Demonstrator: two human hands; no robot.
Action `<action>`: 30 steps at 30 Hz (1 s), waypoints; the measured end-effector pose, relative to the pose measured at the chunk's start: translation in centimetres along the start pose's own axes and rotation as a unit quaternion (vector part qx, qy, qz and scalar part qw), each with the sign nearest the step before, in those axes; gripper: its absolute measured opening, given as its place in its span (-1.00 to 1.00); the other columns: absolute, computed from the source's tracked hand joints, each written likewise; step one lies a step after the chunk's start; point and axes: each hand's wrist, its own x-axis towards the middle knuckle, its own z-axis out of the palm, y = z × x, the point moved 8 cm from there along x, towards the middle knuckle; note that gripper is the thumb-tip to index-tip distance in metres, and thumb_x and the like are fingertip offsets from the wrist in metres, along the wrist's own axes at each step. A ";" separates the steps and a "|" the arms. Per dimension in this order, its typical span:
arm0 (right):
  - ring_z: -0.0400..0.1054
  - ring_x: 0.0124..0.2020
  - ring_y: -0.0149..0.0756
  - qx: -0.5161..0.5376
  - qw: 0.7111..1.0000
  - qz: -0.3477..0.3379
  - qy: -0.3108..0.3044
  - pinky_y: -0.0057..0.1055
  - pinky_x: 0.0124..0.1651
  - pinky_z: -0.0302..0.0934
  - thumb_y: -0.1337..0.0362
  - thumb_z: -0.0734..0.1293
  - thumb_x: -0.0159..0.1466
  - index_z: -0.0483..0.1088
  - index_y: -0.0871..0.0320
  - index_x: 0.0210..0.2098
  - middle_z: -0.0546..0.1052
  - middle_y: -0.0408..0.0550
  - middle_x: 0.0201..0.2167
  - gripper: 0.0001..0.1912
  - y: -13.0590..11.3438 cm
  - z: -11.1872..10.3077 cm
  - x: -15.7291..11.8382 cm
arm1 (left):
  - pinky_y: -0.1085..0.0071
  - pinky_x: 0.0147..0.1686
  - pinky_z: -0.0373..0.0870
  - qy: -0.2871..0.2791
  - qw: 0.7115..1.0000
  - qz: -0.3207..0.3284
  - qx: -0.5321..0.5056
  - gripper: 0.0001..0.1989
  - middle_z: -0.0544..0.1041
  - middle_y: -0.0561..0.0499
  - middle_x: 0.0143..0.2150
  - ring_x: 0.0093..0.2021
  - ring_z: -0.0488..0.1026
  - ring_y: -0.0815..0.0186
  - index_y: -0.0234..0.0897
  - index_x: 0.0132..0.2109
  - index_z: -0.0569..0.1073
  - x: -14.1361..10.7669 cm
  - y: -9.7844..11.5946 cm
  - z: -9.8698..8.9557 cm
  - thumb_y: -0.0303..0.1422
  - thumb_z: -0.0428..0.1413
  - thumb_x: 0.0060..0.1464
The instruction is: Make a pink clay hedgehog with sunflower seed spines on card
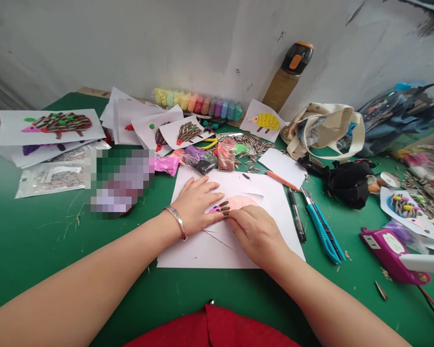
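We can't read blurred patch point(119, 183) left of white paper point(188, 250): pixelated, contents unknown. Pink paper shape point(244, 201) partly hidden under right hand point(255, 236). Can't count sunflower seeds point(223, 209) at fingertips. Plastic bag point(398, 113) cut off by right edge; red garment point(210, 330) by bottom edge.

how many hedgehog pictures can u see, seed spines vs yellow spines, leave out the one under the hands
seed-spined hedgehog pictures: 4 (back left, back centre, one partly covered beside it, right)
yellow-spined hedgehog picture: 1
total: 5
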 end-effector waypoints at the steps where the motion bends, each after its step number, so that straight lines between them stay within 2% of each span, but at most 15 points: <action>1: 0.38 -0.32 -0.23 0.001 1.000 0.000 0.002 -0.34 -0.22 0.18 0.38 0.17 0.35 0.48 0.21 -0.27 0.52 0.00 -0.44 -0.76 0.0 0.1 0.0 | -0.06 0.24 0.01 -0.002 1.000 -0.003 0.001 -0.57 0.37 -0.11 0.19 0.28 0.10 -0.09 -0.16 0.03 0.49 0.0 0.0 0.0 -0.04 0.11 0.10; 9: 0.30 -0.39 -0.28 -0.005 1.000 0.013 0.001 -0.36 -0.29 0.12 0.33 0.20 0.34 0.45 0.19 -0.35 0.46 -0.05 -0.48 -0.79 0.3 -0.5 0.0 | -0.10 0.24 -0.02 -0.005 1.000 -0.012 -0.004 -0.54 0.34 -0.09 0.23 0.31 0.07 -0.09 -0.15 0.06 0.48 -0.1 -0.1 0.0 -0.02 0.08 0.12; 15: 0.26 -0.40 -0.30 -0.003 0.998 0.047 -0.035 -0.36 -0.29 0.07 0.33 0.22 0.32 0.41 0.17 -0.47 0.43 -0.06 -0.49 -0.74 1.4 -0.8 -0.1 | -0.10 0.26 -0.05 -0.019 1.000 -0.017 -0.010 -0.55 0.32 -0.07 0.25 0.33 0.04 -0.08 -0.12 0.09 0.46 -0.2 -0.5 0.2 -0.05 0.09 0.12; 18: 0.28 -0.39 -0.30 0.001 0.998 0.042 -0.050 -0.35 -0.29 0.05 0.34 0.20 0.33 0.44 0.18 -0.46 0.43 -0.06 -0.50 -0.73 1.4 -0.3 -0.1 | -0.10 0.27 -0.04 -0.017 1.000 -0.015 -0.011 -0.54 0.32 -0.08 0.25 0.33 0.04 -0.08 -0.14 0.09 0.46 -0.1 -0.5 0.2 -0.04 0.08 0.12; 30: 0.27 -0.41 -0.29 0.010 0.998 0.027 -0.047 -0.36 -0.31 0.06 0.33 0.17 0.35 0.50 0.21 -0.39 0.42 -0.04 -0.50 -0.70 0.9 0.2 0.0 | -0.20 0.26 -0.09 -0.025 0.999 -0.039 -0.005 -0.52 0.32 -0.10 0.26 0.33 0.04 -0.12 -0.14 0.11 0.45 0.0 -0.1 0.1 -0.04 0.10 0.11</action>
